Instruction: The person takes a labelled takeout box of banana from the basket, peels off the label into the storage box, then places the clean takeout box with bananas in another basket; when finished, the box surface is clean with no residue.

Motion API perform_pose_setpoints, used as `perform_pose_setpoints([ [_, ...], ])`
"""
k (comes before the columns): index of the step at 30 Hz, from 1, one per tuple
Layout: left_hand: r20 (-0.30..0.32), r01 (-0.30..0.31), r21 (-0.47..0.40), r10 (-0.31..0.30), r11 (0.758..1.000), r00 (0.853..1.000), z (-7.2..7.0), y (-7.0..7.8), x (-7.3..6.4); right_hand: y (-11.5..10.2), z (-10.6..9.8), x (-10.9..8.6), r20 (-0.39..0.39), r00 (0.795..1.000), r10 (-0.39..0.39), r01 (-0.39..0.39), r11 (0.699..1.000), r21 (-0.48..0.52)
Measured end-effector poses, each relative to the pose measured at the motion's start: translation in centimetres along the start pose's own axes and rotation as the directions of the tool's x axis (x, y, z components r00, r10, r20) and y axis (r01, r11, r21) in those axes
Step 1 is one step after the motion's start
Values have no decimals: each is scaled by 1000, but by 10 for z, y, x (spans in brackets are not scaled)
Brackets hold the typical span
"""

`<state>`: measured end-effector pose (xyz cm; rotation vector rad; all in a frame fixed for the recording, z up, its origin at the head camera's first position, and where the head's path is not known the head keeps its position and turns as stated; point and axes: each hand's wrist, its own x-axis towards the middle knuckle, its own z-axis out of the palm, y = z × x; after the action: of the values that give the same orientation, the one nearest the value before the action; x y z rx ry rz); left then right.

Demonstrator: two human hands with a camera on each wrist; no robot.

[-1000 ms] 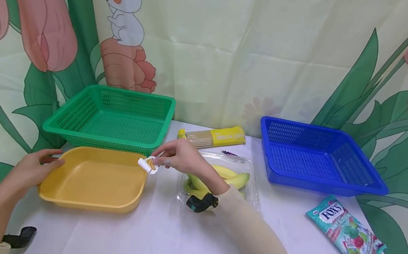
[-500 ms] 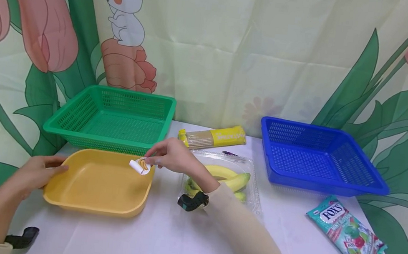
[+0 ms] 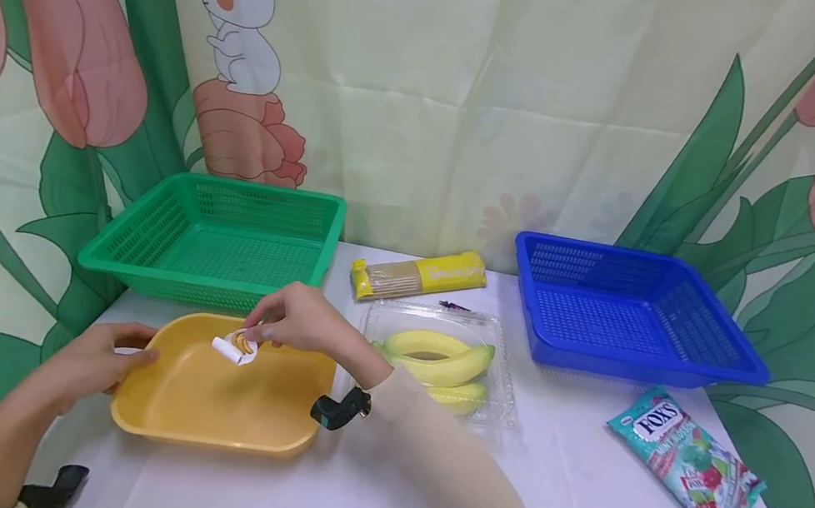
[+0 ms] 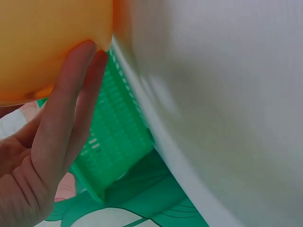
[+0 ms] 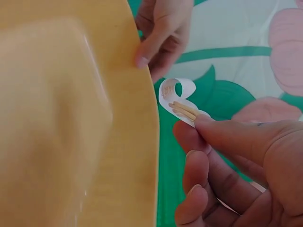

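Note:
My left hand (image 3: 97,361) grips the left rim of a yellow plastic basin (image 3: 155,414), thumb over the rim and straight fingers (image 4: 59,109) against its outer side. Above the basin, my right hand (image 3: 312,327) pinches a white paper sticker with a banana picture (image 3: 240,347) between thumb and fingertips. In the right wrist view the sticker (image 5: 182,101) curls into a loop at its free end and hangs near the basin's rim (image 5: 154,118). Right of the basin, bananas (image 3: 451,366) lie in a clear plastic container (image 3: 506,383), partly hidden by my right sleeve.
A green basket (image 3: 210,290) stands behind the basin, and a blue basket (image 3: 621,362) at the back right. A yellow pack of noodles (image 3: 420,276) lies between them, with a small dark purple item (image 3: 454,305) before it. A candy bag (image 3: 688,466) lies at the right table edge.
My left hand and the basin have shifted right and a little nearer to me. My right hand has carried the sticker left, from the basin's right rim to over its middle.

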<state>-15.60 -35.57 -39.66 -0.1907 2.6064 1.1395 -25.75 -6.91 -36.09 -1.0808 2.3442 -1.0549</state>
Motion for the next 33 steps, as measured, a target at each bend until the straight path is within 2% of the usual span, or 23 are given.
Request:
perform_pose_setpoints([
  [5, 9, 23, 19, -23, 1000, 1000, 5, 4, 0, -8, 17, 9, 24, 999, 32, -31, 999, -33],
  [12, 14, 41, 31, -42, 999, 999, 8, 2, 3, -12, 36, 22, 29, 987, 156, -154, 987, -49],
  [15, 15, 42, 32, -43, 999, 999, 9, 1, 4, -10, 43, 26, 23, 981, 193, -190, 978, -91],
  [22, 8, 13, 23, -13, 1000, 1000, 8, -2, 4, -4, 55, 32, 63, 980, 187, -161, 941, -297],
  [33, 2, 13, 11, -13, 1000, 1000, 7, -6, 5, 1, 64, 29, 89, 978, 191, -145, 917, -370],
])
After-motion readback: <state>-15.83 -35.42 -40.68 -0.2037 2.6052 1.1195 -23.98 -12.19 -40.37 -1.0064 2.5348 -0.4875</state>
